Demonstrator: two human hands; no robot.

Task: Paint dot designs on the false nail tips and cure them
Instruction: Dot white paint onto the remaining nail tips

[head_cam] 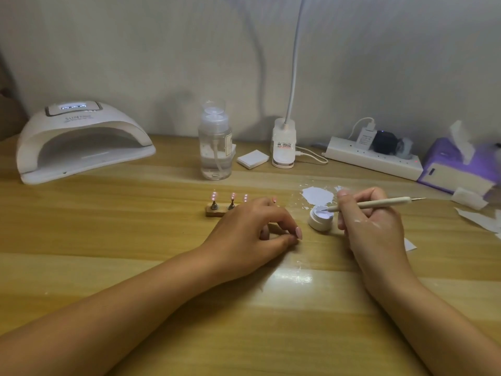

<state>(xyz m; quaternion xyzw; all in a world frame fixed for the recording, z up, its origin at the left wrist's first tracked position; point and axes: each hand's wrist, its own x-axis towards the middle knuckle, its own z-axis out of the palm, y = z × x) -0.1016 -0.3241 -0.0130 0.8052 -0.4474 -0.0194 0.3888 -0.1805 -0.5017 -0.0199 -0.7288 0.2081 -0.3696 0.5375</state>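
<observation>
Several pink false nail tips [214, 196] stand on small pegs in a wooden holder [214, 212] at the table's middle. My left hand [252, 226] rests on the right part of that holder, fingers curled, hiding its right end. My right hand [371, 221] grips a cream dotting pen [379, 203] whose left tip dips into a small white jar of pale gel [321, 217]. White smears mark my right hand. A white curing lamp [81, 142] stands at the back left with its display lit.
A clear pump bottle [215, 147], a white pad stack [252, 158] and a clip lamp base [283, 143] stand at the back. A power strip [374, 158], a purple tissue box [458, 169], paper scraps [479, 218] and a white paint smear [317, 195] lie to the right.
</observation>
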